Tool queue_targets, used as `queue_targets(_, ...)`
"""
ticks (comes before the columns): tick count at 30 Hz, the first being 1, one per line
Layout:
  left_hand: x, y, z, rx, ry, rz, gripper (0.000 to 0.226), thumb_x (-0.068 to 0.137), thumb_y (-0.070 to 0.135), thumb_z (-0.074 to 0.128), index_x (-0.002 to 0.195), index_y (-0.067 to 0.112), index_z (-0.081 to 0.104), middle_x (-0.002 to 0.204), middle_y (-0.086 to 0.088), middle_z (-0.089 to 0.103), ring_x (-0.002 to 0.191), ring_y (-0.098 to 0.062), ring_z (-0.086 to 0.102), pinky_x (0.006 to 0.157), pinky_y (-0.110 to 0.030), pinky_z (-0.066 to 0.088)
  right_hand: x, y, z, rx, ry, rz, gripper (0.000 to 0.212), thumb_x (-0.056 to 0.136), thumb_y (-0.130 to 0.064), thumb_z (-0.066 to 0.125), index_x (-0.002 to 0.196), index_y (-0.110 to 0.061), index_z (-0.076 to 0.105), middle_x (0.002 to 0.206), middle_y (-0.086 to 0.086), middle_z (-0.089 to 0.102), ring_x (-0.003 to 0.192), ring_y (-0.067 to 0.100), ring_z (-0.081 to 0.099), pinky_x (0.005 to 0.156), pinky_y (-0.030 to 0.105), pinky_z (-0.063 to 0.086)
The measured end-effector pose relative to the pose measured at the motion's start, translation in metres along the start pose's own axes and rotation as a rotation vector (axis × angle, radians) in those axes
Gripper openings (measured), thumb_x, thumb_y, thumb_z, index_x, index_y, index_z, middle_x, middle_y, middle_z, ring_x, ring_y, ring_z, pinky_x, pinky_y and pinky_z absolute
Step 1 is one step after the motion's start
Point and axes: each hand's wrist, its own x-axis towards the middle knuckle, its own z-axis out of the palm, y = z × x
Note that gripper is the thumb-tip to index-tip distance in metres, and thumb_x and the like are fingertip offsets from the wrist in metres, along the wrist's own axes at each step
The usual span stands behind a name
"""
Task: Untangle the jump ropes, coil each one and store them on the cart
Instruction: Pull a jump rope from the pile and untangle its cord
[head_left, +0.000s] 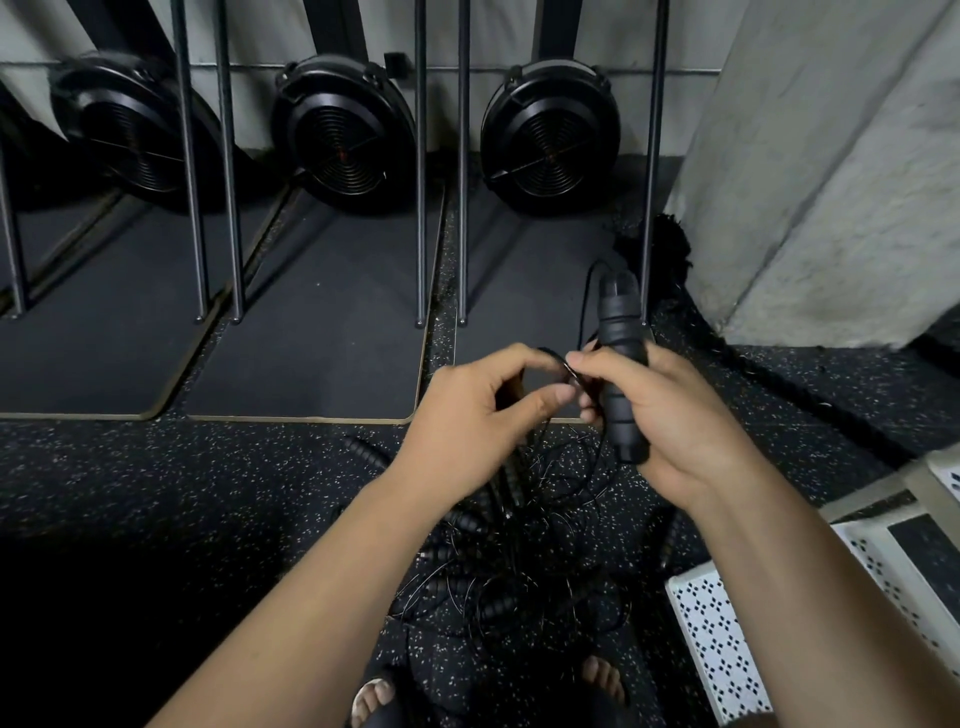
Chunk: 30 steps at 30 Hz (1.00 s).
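Pinching a thin black cord (569, 373) between thumb and forefinger, the left hand (467, 415) sits just left of centre, its other fingers curled. Below it, between the two forearms, a tangle of jump ropes (519, 551) lies on the speckled floor (156, 493). The cords and ribbed grips cross so thickly, dark on dark, that single ropes cannot be told apart, and the left forearm covers part of the heap. Just right of the pinch, a black ribbed handle (619, 358) stands nearly upright in the view. Its rounded top end points toward the wall and tilts slightly left, and its lower end points back toward the person. The right hand (675, 415) grips this handle around its middle, the fingers wrapping behind it and the fingertips meeting the cord. At the far right, a white perforated cart (727, 654) is cut off by the frame edge.
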Motion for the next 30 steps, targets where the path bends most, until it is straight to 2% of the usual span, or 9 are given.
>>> queue_targets(3, -0.001, 0.003, 0.005, -0.059, -0.025, -0.007, 0.031, 0.096, 0.051, 0.077, 0.125, 0.040, 0.074, 0.076, 0.005, 0.073, 0.065, -0.010, 0.062, 0.068, -0.036, 0.054, -0.001, 0.000, 0.001, 0.116, -0.074, 0.084, 0.011, 0.092, -0.011, 0.077, 0.102, -0.012, 0.071, 0.080, 0.004, 0.070, 0.074, 0.019, 0.064, 0.064, 0.031, 0.057)
queue_targets(7, -0.003, 0.004, 0.007, -0.106, -0.070, -0.019, 0.044, 0.100, 0.021, 0.072, 0.139, 0.040, 0.068, 0.083, 0.007, 0.077, 0.077, -0.023, 0.071, 0.080, -0.038, 0.059, 0.001, 0.003, 0.001, 0.234, -0.124, 0.173, 0.019, 0.095, -0.013, 0.072, 0.114, -0.013, 0.074, 0.103, 0.013, 0.078, 0.105, 0.031, 0.075, 0.077, 0.038, 0.062)
queue_targets(10, -0.002, 0.007, 0.006, -0.036, -0.046, -0.006, 0.054, 0.094, 0.013, 0.069, 0.139, 0.043, 0.069, 0.075, 0.008, 0.067, 0.063, -0.009, 0.059, 0.069, -0.024, 0.053, 0.004, 0.008, 0.004, 0.314, -0.076, 0.281, 0.019, 0.095, -0.015, 0.068, 0.113, -0.012, 0.071, 0.087, 0.007, 0.072, 0.080, 0.019, 0.074, 0.067, 0.032, 0.062)
queue_targets(13, -0.003, 0.009, 0.008, 0.043, -0.024, 0.013, 0.044, 0.095, 0.024, 0.074, 0.135, 0.042, 0.071, 0.065, 0.009, 0.059, 0.057, -0.005, 0.051, 0.062, -0.019, 0.044, 0.009, 0.018, 0.008, 0.191, 0.016, 0.242, 0.011, 0.095, -0.017, 0.070, 0.102, -0.011, 0.076, 0.082, 0.005, 0.072, 0.069, 0.016, 0.069, 0.063, 0.032, 0.058)
queue_targets(16, -0.003, 0.009, 0.011, 0.138, -0.009, 0.004, 0.044, 0.096, 0.040, 0.076, 0.138, 0.047, 0.066, 0.066, 0.007, 0.060, 0.055, -0.012, 0.052, 0.059, -0.026, 0.044, 0.014, 0.025, 0.011, 0.091, 0.095, 0.169, 0.011, 0.097, -0.022, 0.072, 0.094, -0.014, 0.079, 0.080, 0.000, 0.074, 0.070, 0.015, 0.069, 0.068, 0.034, 0.056)
queue_targets(19, -0.002, 0.009, 0.009, 0.211, -0.005, -0.005, 0.048, 0.095, 0.050, 0.074, 0.140, 0.051, 0.059, 0.074, 0.010, 0.067, 0.061, -0.009, 0.057, 0.064, -0.030, 0.051, 0.015, 0.030, 0.011, -0.032, 0.107, 0.106, 0.012, 0.096, -0.030, 0.077, 0.089, -0.020, 0.077, 0.081, -0.005, 0.077, 0.082, 0.019, 0.072, 0.076, 0.038, 0.055)
queue_targets(24, -0.002, 0.010, 0.002, 0.289, -0.035, -0.018, 0.047, 0.092, 0.060, 0.072, 0.135, 0.051, 0.056, 0.090, 0.011, 0.074, 0.074, -0.008, 0.067, 0.072, -0.036, 0.056, 0.012, 0.029, 0.013, -0.226, 0.089, 0.023, 0.016, 0.098, -0.042, 0.074, 0.106, -0.030, 0.075, 0.086, -0.012, 0.079, 0.088, 0.012, 0.071, 0.071, 0.032, 0.050)
queue_targets(27, -0.002, 0.012, -0.003, 0.298, -0.038, -0.025, 0.046, 0.090, 0.058, 0.077, 0.131, 0.045, 0.061, 0.108, 0.018, 0.075, 0.093, -0.007, 0.069, 0.082, -0.036, 0.057, 0.012, 0.030, 0.011, -0.354, 0.004, 0.001, 0.036, 0.096, -0.064, 0.067, 0.123, -0.041, 0.060, 0.112, -0.013, 0.075, 0.109, 0.012, 0.069, 0.088, 0.039, 0.055)
queue_targets(30, -0.002, 0.013, -0.007, 0.256, -0.078, -0.045, 0.047, 0.089, 0.054, 0.081, 0.130, 0.043, 0.064, 0.114, 0.019, 0.074, 0.083, 0.000, 0.064, 0.084, -0.034, 0.056, 0.006, 0.021, 0.009, -0.518, -0.069, -0.027, 0.042, 0.106, -0.060, 0.052, 0.140, -0.035, 0.044, 0.108, -0.023, 0.053, 0.103, 0.004, 0.053, 0.084, 0.023, 0.045)
